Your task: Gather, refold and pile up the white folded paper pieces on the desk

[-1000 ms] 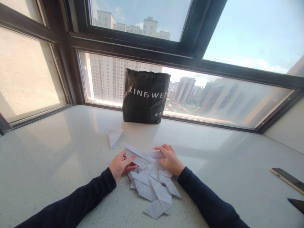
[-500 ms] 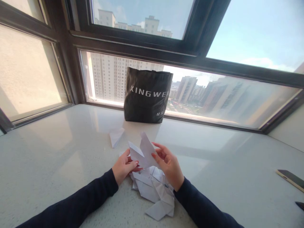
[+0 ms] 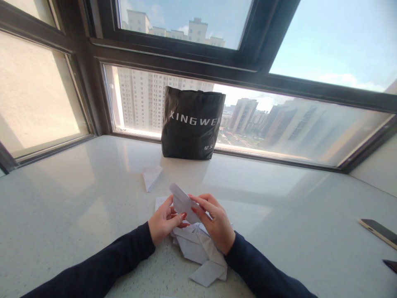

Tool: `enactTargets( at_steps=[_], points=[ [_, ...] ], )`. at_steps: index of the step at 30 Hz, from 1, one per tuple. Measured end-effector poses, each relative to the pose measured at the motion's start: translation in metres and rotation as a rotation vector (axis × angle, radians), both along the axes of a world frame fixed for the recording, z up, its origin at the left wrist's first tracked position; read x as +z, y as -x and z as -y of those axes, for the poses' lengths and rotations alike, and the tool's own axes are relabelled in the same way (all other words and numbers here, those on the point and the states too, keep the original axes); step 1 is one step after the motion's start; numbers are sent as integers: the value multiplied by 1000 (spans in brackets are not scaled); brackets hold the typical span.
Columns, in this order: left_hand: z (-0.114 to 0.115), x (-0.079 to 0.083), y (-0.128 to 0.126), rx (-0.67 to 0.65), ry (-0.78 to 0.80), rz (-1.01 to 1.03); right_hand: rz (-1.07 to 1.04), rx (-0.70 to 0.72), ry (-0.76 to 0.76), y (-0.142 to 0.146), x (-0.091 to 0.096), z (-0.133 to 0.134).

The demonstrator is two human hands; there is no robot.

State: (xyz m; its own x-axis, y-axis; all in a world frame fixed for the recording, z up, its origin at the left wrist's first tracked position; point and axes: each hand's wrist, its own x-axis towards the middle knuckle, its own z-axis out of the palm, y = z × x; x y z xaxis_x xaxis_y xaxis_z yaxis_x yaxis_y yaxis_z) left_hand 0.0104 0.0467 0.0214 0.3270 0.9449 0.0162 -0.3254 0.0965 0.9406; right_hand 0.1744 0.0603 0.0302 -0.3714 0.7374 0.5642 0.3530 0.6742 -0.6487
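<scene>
Folded paper (image 3: 181,205) is pinched by the left hand (image 3: 162,223) and the right hand (image 3: 219,222); likely light and easily creased, it is best held by its edges.

Black bag (image 3: 192,134) upright at back of pale speckled counter (image 3: 77,215), white "XINGWE…" lettering across front, smaller characters low right. Behind: dark window frame (image 3: 173,66). Through the panes: tall apartment blocks (image 3: 136,99), blue sky (image 3: 338,41), bit of cloud. Left pane shows beige surface (image 3: 34,91). Far right: phone (image 3: 381,232), dark top, pale edge; dark pointed object (image 3: 392,265) near it, both cut off, second unidentifiable.
</scene>
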Motion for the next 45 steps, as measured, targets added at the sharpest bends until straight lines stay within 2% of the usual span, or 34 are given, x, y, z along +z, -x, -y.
enactTargets(
  at_steps=[11, 16, 18, 21, 24, 27, 30, 31, 33, 35, 36, 40, 45],
  points=[
    [-2, -3, -2, 11, -27, 18, 51, 1, -31, 1, 1, 1],
    [-1, -2, -1, 45, -18, 22, 91, -142, -103, -4, 4, -3],
    [-1, -3, -1, 81, -50, 2, 86, -157, -60, -6, 3, -6],
    [-1, -5, -1, 162, -187, -81, 106, -96, 57, -10, 1, -12],
    [-2, 0, 0, 229, -385, -240, 134, -108, 54, -17, 2, -18],
    [-8, 15, 6, 348, -640, -435, 157, -176, -18, -29, 6, -27],
    [-21, 35, 10, 484, -989, -723, 215, -228, -94, -41, 8, -35],
    [-25, 40, 10, 462, -1101, -872, 241, -237, -113, -44, 8, -37],
    [-36, 45, 6, 298, -1227, -1236, 300, -243, -142, -47, 6, -39],
    [-45, 42, 1, 111, -1209, -1540, 363, -235, -158, -47, 2, -41],
    [-49, 38, -2, 61, -1179, -1620, 391, -231, -163, -47, 0, -41],
    [-60, 28, -8, 34, -1165, -1678, 449, -262, -177, -47, -3, -42],
    [-64, 26, -5, 2, -1168, -1682, 478, -272, -157, -47, -3, -43]
  ],
)
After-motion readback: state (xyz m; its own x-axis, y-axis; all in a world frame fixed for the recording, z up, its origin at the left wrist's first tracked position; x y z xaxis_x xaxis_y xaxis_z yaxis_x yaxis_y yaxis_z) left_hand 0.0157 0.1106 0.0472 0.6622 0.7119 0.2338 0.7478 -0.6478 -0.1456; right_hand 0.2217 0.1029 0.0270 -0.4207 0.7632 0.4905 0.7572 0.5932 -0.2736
